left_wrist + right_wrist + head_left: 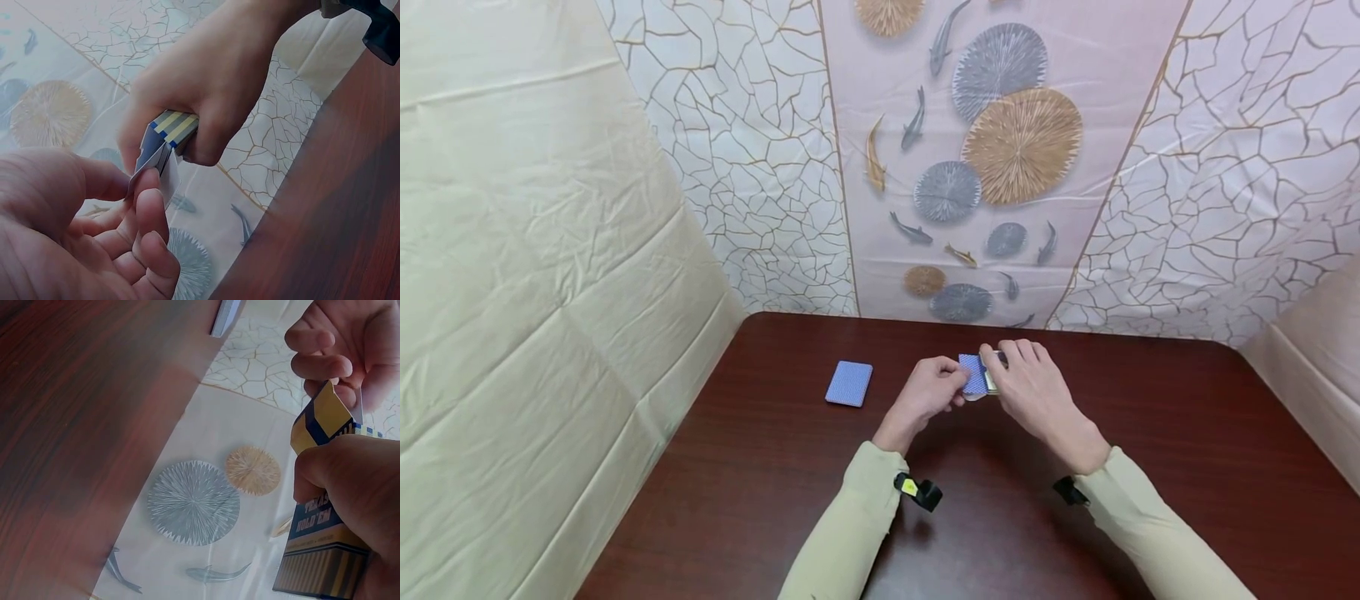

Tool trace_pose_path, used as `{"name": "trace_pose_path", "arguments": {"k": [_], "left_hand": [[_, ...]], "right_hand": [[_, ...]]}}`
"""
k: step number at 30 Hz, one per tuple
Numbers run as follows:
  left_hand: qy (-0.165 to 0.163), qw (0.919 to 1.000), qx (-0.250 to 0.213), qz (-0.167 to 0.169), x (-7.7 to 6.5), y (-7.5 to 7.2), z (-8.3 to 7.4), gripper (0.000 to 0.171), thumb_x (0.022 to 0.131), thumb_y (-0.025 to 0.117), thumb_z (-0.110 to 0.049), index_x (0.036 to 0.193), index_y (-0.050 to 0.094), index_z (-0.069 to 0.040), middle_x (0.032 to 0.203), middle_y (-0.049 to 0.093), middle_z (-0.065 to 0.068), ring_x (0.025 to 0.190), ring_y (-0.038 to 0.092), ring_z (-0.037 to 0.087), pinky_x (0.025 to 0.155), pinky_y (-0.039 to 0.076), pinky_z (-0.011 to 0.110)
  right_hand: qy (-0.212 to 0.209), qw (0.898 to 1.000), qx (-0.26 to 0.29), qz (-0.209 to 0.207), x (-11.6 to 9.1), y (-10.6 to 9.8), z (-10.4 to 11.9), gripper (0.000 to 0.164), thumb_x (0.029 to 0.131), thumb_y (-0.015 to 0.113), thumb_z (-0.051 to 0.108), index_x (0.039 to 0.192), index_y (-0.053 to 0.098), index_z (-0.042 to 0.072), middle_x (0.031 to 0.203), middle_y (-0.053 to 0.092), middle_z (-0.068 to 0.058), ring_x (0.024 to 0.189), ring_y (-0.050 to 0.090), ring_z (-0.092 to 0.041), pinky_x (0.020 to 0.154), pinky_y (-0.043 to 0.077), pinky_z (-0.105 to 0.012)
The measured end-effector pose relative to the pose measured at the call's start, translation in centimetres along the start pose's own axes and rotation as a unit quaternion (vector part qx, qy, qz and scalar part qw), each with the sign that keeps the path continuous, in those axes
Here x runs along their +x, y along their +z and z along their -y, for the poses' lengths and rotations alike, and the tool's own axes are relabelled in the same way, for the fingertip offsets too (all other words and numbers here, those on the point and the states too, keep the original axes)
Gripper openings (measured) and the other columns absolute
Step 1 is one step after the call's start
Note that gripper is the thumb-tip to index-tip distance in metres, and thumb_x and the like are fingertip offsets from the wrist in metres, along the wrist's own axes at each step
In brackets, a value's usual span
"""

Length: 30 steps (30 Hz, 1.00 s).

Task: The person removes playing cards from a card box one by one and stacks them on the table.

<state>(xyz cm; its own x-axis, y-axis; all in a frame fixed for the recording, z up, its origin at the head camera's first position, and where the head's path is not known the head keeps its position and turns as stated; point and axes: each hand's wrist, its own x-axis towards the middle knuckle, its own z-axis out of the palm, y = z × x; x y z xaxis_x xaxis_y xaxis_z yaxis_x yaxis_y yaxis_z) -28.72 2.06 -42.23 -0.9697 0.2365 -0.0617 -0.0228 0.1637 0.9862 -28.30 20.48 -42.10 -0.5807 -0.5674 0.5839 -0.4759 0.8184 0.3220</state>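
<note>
My right hand [1036, 393] grips a blue-and-yellow card box [322, 550] printed "Texas Hold'em". The box is held tilted, its flap [322, 415] standing open toward my left hand [927, 390]. At that open end, the thumb and fingers of the left hand pinch a blue-backed playing card [972, 375], which sticks partly out of the box. Whether more than one card is pinched cannot be told. Striped box edges [175, 128] show in the left wrist view. To the left, a deck of blue-backed cards [848, 384] lies squared on the table.
The dark reddish-brown table [760, 500] extends under both forearms. Behind it hangs a patterned cloth [955, 167] with fish and round leaves. A cream cloth wall [550, 292] stands at the left. Each sleeve carries a black wrist camera strap [917, 490].
</note>
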Motion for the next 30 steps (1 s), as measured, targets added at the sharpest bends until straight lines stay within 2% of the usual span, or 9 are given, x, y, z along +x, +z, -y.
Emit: {"name": "trace_pose_path", "arguments": {"k": [3, 9, 16, 21, 26, 30], "left_hand": [[-0.004, 0.9999, -0.003, -0.01, -0.1, -0.2, 0.1, 0.013, 0.095, 0.062, -0.016, 0.099, 0.065, -0.004, 0.07, 0.064, 0.002, 0.055, 0.056, 0.01, 0.049, 0.042, 0.021], [-0.006, 0.9999, -0.005, -0.013, -0.3, -0.8, -0.1, 0.014, 0.094, 0.059, -0.014, 0.103, 0.063, -0.005, 0.08, 0.071, 0.013, 0.055, 0.057, 0.011, 0.051, 0.044, 0.022], [-0.009, 0.9998, -0.007, -0.014, -0.1, -1.2, 0.3, 0.015, 0.093, 0.059, -0.014, 0.104, 0.063, -0.005, 0.075, 0.068, 0.006, 0.055, 0.058, 0.011, 0.052, 0.045, 0.023], [-0.013, 0.9998, 0.001, -0.017, -0.2, -1.8, 0.4, 0.015, 0.092, 0.058, -0.013, 0.103, 0.063, -0.006, 0.077, 0.07, 0.01, 0.056, 0.059, 0.011, 0.053, 0.047, 0.024], [-0.016, 0.9997, 0.0, -0.018, -0.4, -2.4, 0.3, 0.014, 0.092, 0.058, -0.013, 0.103, 0.063, -0.006, 0.076, 0.069, 0.006, 0.058, 0.06, 0.011, 0.056, 0.048, 0.026], [-0.019, 0.9998, -0.003, -0.01, -0.5, -2.9, 0.4, 0.016, 0.093, 0.058, -0.014, 0.105, 0.063, -0.005, 0.084, 0.072, 0.014, 0.059, 0.06, 0.011, 0.055, 0.048, 0.024]], "right_hand": [[0.0, 1.0, 0.001, -0.005, 0.0, 0.1, -0.2, 0.046, 0.076, 0.074, 0.004, 0.118, 0.058, 0.001, 0.102, 0.06, -0.021, 0.09, 0.057, -0.04, 0.08, 0.049, -0.05], [0.002, 1.0, -0.001, 0.0, -0.2, 0.0, -0.6, 0.044, 0.078, 0.072, 0.004, 0.119, 0.058, 0.001, 0.103, 0.06, -0.022, 0.091, 0.057, -0.04, 0.08, 0.048, -0.05], [0.009, 1.0, -0.004, 0.006, -0.7, -0.4, -1.0, 0.041, 0.079, 0.071, 0.003, 0.118, 0.058, 0.002, 0.103, 0.06, -0.022, 0.091, 0.057, -0.04, 0.08, 0.048, -0.049], [0.01, 1.0, -0.005, 0.003, -0.8, -0.5, -1.1, 0.041, 0.079, 0.069, 0.002, 0.118, 0.058, 0.002, 0.103, 0.06, -0.022, 0.09, 0.057, -0.04, 0.08, 0.048, -0.05], [0.009, 1.0, -0.003, -0.005, -0.8, -0.4, -1.3, 0.041, 0.078, 0.069, 0.002, 0.117, 0.058, 0.002, 0.101, 0.06, -0.022, 0.089, 0.057, -0.041, 0.078, 0.048, -0.05], [0.011, 1.0, 0.0, -0.008, -1.0, -0.5, -1.5, 0.039, 0.078, 0.066, 0.001, 0.116, 0.058, 0.001, 0.1, 0.06, -0.022, 0.09, 0.057, -0.041, 0.079, 0.048, -0.05]]}}
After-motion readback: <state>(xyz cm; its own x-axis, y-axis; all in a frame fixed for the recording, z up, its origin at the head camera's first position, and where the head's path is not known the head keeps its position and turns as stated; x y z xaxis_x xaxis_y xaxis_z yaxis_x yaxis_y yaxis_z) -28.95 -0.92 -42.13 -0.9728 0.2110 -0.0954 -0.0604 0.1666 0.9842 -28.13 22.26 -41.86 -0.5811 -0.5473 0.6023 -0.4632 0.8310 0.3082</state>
